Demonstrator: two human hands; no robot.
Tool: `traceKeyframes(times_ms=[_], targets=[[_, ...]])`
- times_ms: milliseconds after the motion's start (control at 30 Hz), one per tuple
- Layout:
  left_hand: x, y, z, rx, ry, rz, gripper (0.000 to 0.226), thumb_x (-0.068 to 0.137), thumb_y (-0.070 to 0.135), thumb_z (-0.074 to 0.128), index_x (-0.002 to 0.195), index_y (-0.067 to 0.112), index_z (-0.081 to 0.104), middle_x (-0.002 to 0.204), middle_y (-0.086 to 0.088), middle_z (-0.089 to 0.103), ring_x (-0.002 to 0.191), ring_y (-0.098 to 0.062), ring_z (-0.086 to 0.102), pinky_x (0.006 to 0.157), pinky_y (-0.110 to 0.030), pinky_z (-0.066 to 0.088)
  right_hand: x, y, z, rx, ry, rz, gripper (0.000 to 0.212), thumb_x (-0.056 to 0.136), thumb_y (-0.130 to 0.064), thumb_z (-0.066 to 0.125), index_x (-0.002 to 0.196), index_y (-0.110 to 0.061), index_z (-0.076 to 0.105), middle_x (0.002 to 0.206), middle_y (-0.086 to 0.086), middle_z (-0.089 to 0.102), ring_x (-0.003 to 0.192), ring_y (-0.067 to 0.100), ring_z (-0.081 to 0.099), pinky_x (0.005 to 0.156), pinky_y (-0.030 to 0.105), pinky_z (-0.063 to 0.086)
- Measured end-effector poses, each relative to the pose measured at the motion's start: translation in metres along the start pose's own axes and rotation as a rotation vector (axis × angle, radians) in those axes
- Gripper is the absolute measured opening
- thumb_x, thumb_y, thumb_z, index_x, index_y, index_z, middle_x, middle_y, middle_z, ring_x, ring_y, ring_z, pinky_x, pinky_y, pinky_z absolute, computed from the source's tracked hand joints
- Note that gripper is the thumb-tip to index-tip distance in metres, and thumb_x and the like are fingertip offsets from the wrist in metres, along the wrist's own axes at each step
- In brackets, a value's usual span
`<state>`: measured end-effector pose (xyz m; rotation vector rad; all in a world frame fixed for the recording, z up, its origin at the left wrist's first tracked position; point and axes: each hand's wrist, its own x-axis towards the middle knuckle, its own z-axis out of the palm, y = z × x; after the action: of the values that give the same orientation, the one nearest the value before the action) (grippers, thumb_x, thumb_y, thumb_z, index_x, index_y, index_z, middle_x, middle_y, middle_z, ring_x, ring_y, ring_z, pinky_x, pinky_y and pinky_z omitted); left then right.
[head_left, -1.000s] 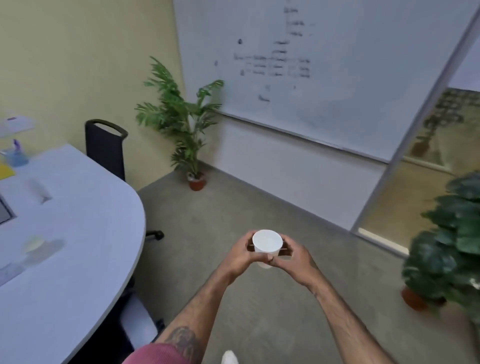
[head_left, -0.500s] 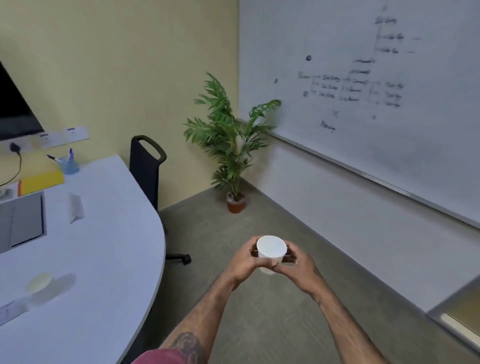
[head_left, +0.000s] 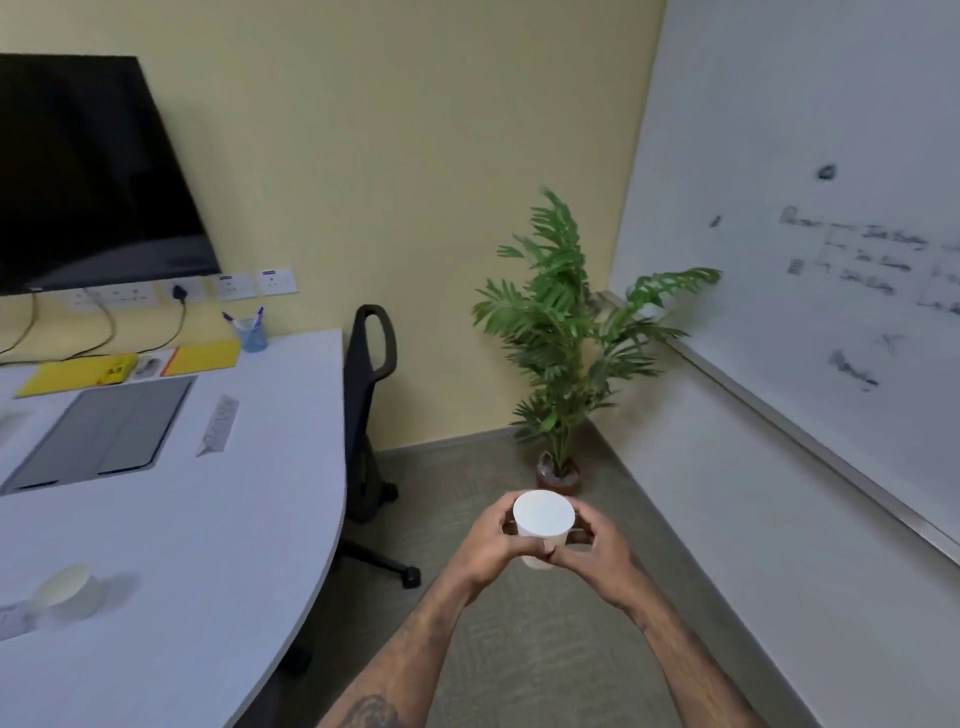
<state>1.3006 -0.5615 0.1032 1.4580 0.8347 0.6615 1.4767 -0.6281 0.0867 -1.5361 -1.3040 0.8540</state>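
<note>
Gripping a white cup (head_left: 543, 515) up over the floor, left hand (head_left: 487, 545) and right hand (head_left: 598, 546) both curled round it, near the potted plant (head_left: 565, 322). Cannot read the blurry writing on the whiteboard (head_left: 810, 114).

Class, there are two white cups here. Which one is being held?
The held cup, gripped by the left hand and right hand over the floor; the other cup stands untouched on the table.

Both bare forearms reach forward and converge in front of the body. The left hand (head_left: 485, 543) and right hand (head_left: 600, 545) meet, fingers curled round a white cup (head_left: 544, 515), thumbs close together on its near side.
</note>
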Motion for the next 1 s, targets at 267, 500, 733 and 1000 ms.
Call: traceKeyframes(times_ms=[267, 500, 733, 1000], targets=[[0.129, 0.011, -0.05, -0.003, 0.239, -0.009, 0.066, 0.06, 0.019, 0.083, 0.122, 0.02, 0.062, 0.118, -0.004, 0.068, 0.116, -0.026, 0.06, 0.104, -0.042, 0.048, 0.178, 0.005, -0.004, -0.003, -0.194, -0.069, 0.064, 0.056, -0.054, 0.087, 0.113, -0.044, 0.061, 0.108, -0.018, 0.071, 0.106, -0.001, 0.065, 0.088, 0.022, 0.054], [0.235, 0.015, -0.127, -0.013, 0.32, 0.004, 0.063, 0.059, 0.021, 0.084, 0.119, 0.019, 0.065, 0.117, -0.006, 0.07, 0.115, -0.028, 0.061, 0.106, -0.045, 0.046, 0.32, 0.0, 0.026, 0.021, -0.286, -0.072, 0.065, 0.068, -0.026, 0.09, 0.126, -0.023, 0.061, 0.117, -0.005, 0.071, 0.109, 0.015, 0.066, 0.095, 0.036, 0.054], [0.349, 0.038, -0.231, -0.007, 0.43, 0.012, 0.065, 0.06, 0.025, 0.084, 0.121, 0.021, 0.064, 0.117, -0.002, 0.07, 0.113, -0.022, 0.063, 0.105, -0.042, 0.047, 0.49, -0.027, 0.068, 0.001, -0.365, -0.122, 0.06, 0.063, -0.03, 0.089, 0.116, -0.034, 0.062, 0.109, -0.006, 0.072, 0.101, 0.012, 0.069, 0.09, 0.034, 0.057], [0.415, 0.049, -0.328, -0.042, 0.641, 0.017, 0.064, 0.064, 0.016, 0.082, 0.124, 0.019, 0.061, 0.119, -0.003, 0.069, 0.115, -0.023, 0.062, 0.106, -0.048, 0.046, 0.626, -0.06, 0.139, 0.014, -0.56, -0.207, 0.069, 0.062, -0.043, 0.088, 0.124, -0.031, 0.06, 0.111, -0.01, 0.07, 0.101, 0.007, 0.067, 0.086, 0.031, 0.057]])
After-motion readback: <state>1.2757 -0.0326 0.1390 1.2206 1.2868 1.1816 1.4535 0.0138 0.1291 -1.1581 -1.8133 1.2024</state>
